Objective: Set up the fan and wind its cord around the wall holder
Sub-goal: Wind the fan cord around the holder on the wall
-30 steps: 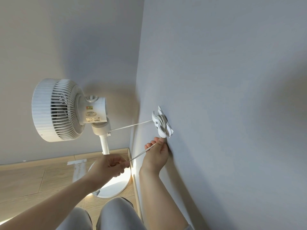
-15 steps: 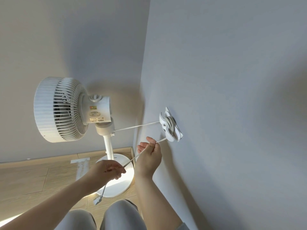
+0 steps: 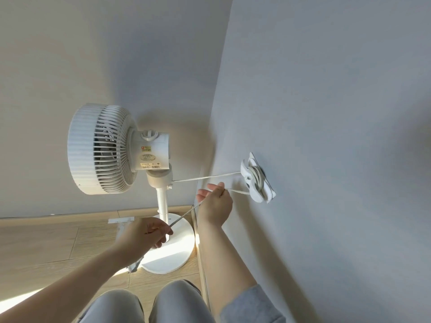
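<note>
Now, head view only, looking down along a room corner. White fan [image 3: 105, 150] stands upright on the wood-look floor [image 3: 46, 241], close to the corner. Its grille faces left, its pole [image 3: 162, 201] is vertical, and its round base [image 3: 179, 255] lies in a patch of sun. Labels on the motor housing are too small to read.

Wall holder [image 3: 257, 183] is fixed to the side wall [image 3: 326, 136], right of the fan and about level with the fan's neck. Cord [image 3: 205, 177] leaves the neck and runs taut and nearly level to the holder. Several turns are already wrapped round the holder's middle.

A free length comes off the holder's lower edge and goes left to the right hand [image 3: 215, 201]. That hand pinches the cord between thumb and fingertips, just beside the holder, not touching it. From there the cord slants down and left, straight, to the left hand [image 3: 144, 231]. Left hand has fingers curled around the cord, in front of the fan's base. Both grips are closed on the cord; neither hand touches the fan.

Beyond the left hand the cord is hidden behind the forearm.

Other items: a flat white piece [image 3: 121, 220] on the floor by the back wall [image 3: 116, 54]. Knees [image 3: 177, 304] in grey trousers at bottom edge. Grey-blue sleeve [image 3: 251, 306] pushed up the right forearm.
</note>
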`<action>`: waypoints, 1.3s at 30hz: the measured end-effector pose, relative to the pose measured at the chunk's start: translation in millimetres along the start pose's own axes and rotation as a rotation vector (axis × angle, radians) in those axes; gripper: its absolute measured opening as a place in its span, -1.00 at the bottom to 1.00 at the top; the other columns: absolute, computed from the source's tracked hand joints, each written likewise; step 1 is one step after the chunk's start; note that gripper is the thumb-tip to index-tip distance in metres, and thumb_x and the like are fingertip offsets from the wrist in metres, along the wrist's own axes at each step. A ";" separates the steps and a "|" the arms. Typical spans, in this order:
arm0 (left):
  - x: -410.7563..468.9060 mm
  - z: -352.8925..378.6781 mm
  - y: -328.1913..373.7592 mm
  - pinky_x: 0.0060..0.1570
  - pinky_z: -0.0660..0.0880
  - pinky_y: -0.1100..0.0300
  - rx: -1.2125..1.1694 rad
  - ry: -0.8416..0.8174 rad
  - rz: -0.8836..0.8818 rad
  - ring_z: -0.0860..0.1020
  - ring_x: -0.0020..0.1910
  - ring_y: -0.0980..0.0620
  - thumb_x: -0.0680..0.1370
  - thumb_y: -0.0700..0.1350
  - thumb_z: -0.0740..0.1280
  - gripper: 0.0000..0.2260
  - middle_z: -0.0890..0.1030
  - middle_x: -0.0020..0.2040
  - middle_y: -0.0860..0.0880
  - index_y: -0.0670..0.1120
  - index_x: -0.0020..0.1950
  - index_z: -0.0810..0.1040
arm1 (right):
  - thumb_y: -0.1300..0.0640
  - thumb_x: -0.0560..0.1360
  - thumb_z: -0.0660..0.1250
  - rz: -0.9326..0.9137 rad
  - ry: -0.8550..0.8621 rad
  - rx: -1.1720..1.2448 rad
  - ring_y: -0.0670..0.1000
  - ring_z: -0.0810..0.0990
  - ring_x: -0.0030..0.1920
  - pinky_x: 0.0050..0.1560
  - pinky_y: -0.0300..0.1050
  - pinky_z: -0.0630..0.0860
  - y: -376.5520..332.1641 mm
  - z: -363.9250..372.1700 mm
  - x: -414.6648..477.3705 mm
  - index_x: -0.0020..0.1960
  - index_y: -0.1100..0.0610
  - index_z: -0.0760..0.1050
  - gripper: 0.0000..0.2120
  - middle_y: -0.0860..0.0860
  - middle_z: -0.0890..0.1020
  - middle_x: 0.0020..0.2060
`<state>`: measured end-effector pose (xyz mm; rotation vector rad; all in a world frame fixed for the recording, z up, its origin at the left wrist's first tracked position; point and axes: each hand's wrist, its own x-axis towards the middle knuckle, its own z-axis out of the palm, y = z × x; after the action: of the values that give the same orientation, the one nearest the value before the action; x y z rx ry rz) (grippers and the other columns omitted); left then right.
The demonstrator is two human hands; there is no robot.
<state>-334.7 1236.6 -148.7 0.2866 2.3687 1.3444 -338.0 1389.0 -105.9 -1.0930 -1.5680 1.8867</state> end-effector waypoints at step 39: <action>19.8 -4.3 59.4 -0.55 0.37 0.47 -0.185 0.188 0.197 0.48 -0.53 0.22 0.56 -0.26 0.27 -0.83 0.59 -0.37 -0.04 -0.11 -0.12 0.65 | 0.25 0.62 -0.03 0.301 -0.196 0.459 0.01 0.41 -0.39 0.20 0.03 0.48 -112.2 25.1 34.1 -0.22 0.20 0.31 -0.72 0.08 0.40 -0.34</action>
<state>-355.5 1271.3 -100.6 0.3607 2.3928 1.7395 -393.9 1428.1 -7.2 -0.9968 -1.0138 2.4595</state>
